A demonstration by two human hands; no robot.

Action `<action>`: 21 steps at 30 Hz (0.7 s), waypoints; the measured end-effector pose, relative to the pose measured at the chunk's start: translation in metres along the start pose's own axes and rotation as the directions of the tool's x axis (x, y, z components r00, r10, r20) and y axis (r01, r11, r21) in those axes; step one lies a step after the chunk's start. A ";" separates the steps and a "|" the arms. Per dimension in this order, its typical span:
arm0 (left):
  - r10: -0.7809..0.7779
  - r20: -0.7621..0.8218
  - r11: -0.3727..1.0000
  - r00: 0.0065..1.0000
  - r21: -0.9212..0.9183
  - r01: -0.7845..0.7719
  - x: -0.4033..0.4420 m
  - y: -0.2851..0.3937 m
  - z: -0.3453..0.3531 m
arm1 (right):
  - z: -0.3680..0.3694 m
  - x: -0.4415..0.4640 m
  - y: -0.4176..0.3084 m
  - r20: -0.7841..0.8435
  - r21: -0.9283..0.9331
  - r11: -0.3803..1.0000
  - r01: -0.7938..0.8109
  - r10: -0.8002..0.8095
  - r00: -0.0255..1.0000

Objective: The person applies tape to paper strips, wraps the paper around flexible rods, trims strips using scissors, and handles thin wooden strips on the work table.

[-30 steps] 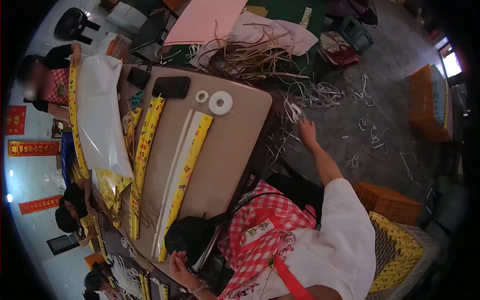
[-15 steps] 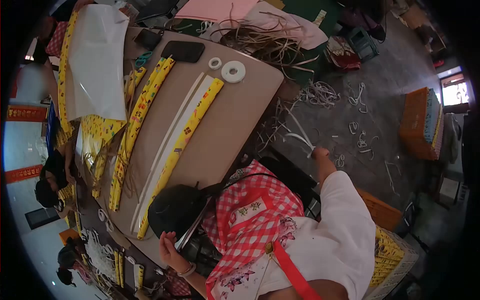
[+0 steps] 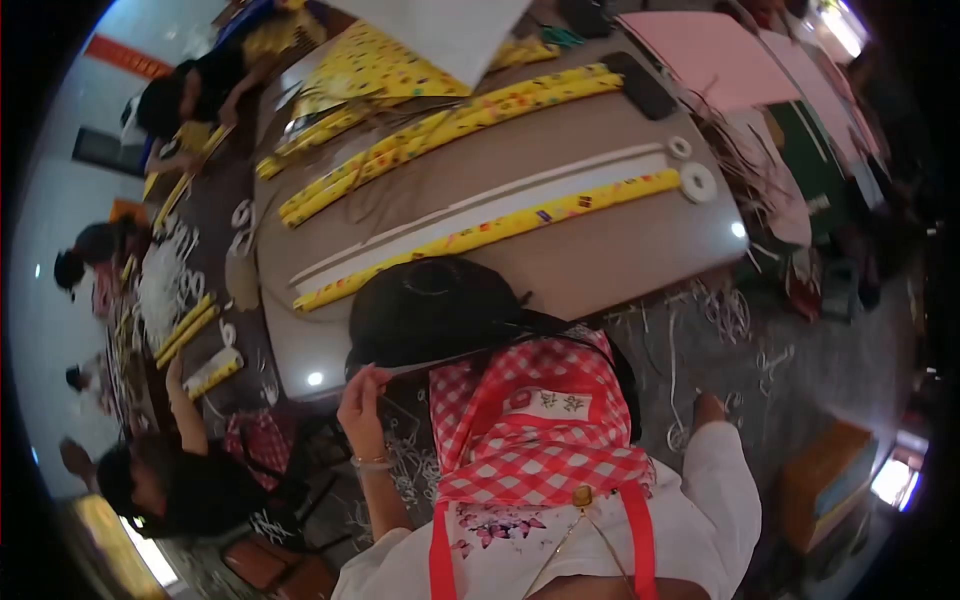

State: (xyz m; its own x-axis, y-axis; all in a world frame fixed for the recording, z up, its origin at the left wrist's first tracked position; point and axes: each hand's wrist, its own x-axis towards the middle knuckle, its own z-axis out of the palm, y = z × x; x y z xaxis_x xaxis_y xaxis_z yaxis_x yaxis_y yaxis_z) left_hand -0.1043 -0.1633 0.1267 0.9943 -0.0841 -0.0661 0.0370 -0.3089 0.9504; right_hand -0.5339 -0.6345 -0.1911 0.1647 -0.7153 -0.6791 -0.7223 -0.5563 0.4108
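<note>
My left hand [image 3: 362, 412] is raised beside the near table edge, its fingers bent and their tips together; anything between them is too small to make out. Close to it, a rounded black thing with a strap [image 3: 435, 310] overlaps the table edge. My right hand [image 3: 708, 407] hangs low to the right over the floor, its fingers hidden. Loose white strips [image 3: 728, 312] lie near it, and whether it holds one is unclear. On the table [image 3: 620, 255] lies a long yellow patterned roll [image 3: 490, 233] along a white strip [image 3: 480, 205].
More yellow rolls [image 3: 450, 135], a black phone [image 3: 645, 88] and white tape rolls [image 3: 698, 183] lie on the table. Brown strips and pink sheets [image 3: 705, 60] are at the right. Co-workers [image 3: 190, 490] sit at the left. An orange crate [image 3: 825, 480] stands on the floor.
The view has turned toward the table and left side. White strips showed in my right hand before; now its hold is unclear. My left hand stays raised near the table edge.
</note>
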 end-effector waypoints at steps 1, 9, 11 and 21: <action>-0.003 -0.009 0.999 1.000 -0.042 0.002 0.000 -0.005 -0.003 | -0.015 0.006 0.005 0.052 0.054 0.984 0.172 -0.175 0.983; 0.013 0.016 0.990 1.000 -0.142 -0.011 0.020 -0.007 -0.004 | -0.100 0.087 -0.061 -0.537 0.268 0.829 0.491 -0.295 0.790; 0.122 -0.018 0.992 0.992 0.019 -0.122 0.041 0.010 0.000 | -0.131 0.091 -0.074 -0.331 0.161 0.887 0.432 -0.364 0.871; -0.043 0.110 0.407 0.993 0.910 -0.083 0.274 0.019 0.120 | -0.147 0.013 -0.096 -0.331 0.158 0.792 0.589 -0.520 0.788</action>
State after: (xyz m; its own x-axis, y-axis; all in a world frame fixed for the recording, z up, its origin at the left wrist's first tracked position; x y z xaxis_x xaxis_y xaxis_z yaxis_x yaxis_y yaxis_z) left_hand 0.1565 -0.3054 0.0901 0.9747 -0.1744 -0.1398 -0.1588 -0.9805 0.1156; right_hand -0.3640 -0.6526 -0.1495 0.7276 -0.4143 -0.5468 -0.5815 -0.7954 -0.1711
